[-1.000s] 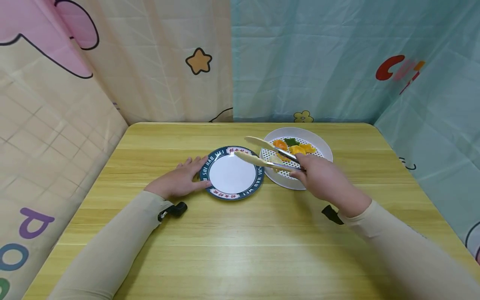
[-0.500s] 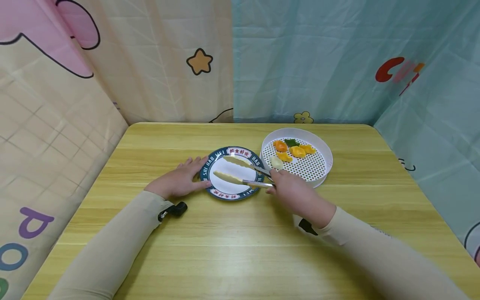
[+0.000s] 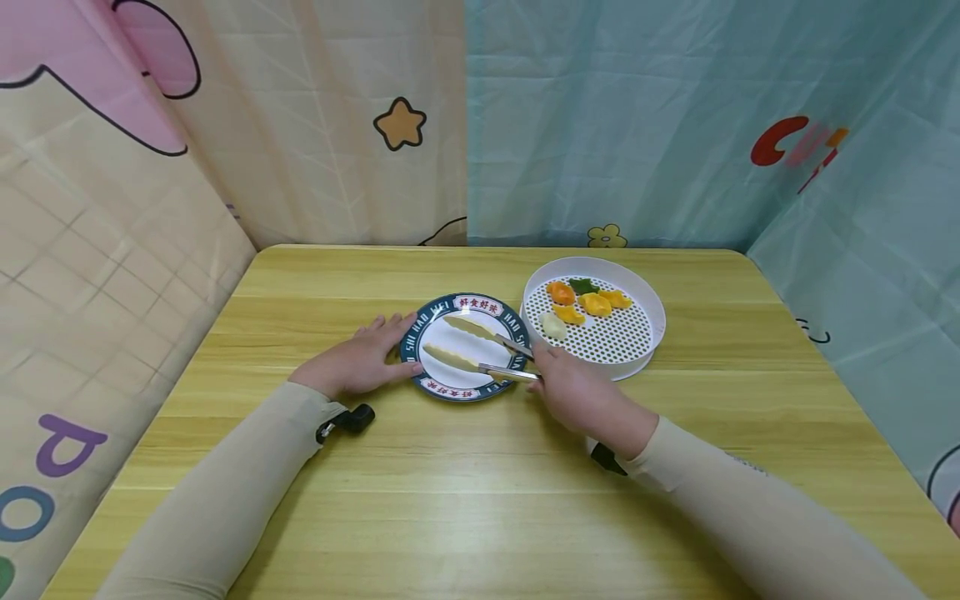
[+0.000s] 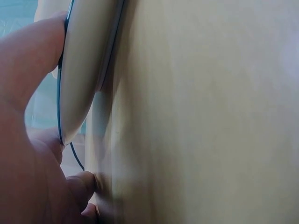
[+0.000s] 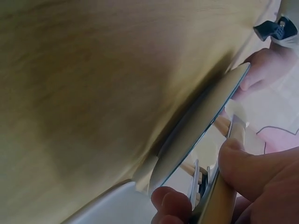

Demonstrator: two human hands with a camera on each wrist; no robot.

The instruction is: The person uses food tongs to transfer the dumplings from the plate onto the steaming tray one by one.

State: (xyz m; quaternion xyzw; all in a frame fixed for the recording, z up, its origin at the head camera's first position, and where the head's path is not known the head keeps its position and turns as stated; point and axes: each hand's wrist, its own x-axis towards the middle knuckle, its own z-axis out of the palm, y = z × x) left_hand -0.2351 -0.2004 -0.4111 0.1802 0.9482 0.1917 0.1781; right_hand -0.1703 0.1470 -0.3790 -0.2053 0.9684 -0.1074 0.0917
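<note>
In the head view my right hand (image 3: 588,398) grips metal tongs (image 3: 450,357) with pale tips. The tips are spread over the plate, and I see nothing between them. The round plate (image 3: 461,340) has a white middle and a dark blue patterned rim. My left hand (image 3: 358,358) lies at the plate's left side, fingers spread, its thumb on the rim. In the left wrist view the thumb (image 4: 32,60) laps over the plate's edge, and other fingertips reach the table. The right wrist view has the tongs (image 5: 219,200) between thumb and fingers.
A white round perforated tray (image 3: 611,337) stands close to the plate's right. Several dumpling-like pieces lie in it: orange (image 3: 560,292), green (image 3: 583,286), yellow (image 3: 595,304) and white (image 3: 553,326). Printed curtains (image 3: 600,125) hang behind the wooden table (image 3: 420,500).
My right hand has brought the tongs left and nearer, from over the tray's edge to over the plate, uncovering the pieces in the tray. The left hand and plate have stayed put.
</note>
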